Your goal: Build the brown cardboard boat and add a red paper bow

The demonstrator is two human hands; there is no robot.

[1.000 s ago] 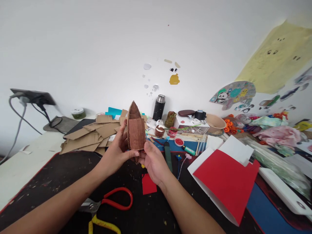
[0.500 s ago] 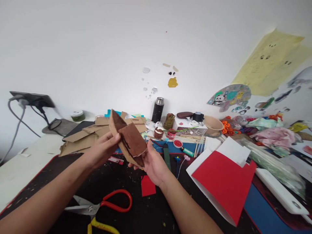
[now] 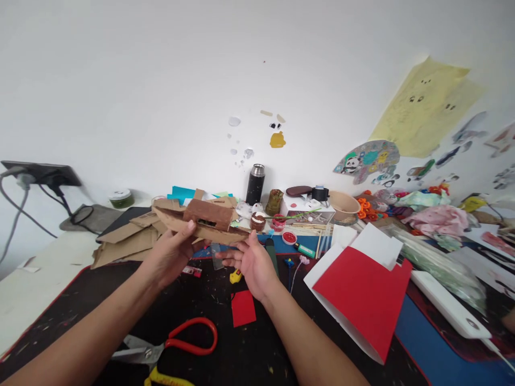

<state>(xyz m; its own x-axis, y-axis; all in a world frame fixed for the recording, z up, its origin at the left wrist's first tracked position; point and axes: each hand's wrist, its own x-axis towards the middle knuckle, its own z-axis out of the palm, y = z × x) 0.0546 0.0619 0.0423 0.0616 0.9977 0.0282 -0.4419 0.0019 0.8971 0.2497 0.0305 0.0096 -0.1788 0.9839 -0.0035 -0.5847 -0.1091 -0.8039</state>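
A cardboard model boat [image 3: 209, 219] with a brown arched cabin is held up above the dark mat, its side turned toward me. My left hand [image 3: 176, 252] grips its left part, thumb on the near side. At the boat's right end, my right hand [image 3: 254, 264] closes thumb and fingers on the tip. Below lie scissors [image 3: 161, 348] with one red and one yellow handle, their blades apart. A small red paper square [image 3: 243, 309] and a yellow cutter [image 3: 235, 275] rest beneath my right hand.
Cardboard pieces [image 3: 124, 241] are piled at the left. A black thermos [image 3: 255, 185] stands by the wall. Red and white sheets [image 3: 358, 300] lie on the right beside a white power strip [image 3: 448, 305]. A red paint dish [image 3: 288, 237] sits behind my right hand.
The boat has turned from a steep tilt to nearly level, showing its side with the cabin opening. Both hands have turned with it, and the yellow cutter has come into view.
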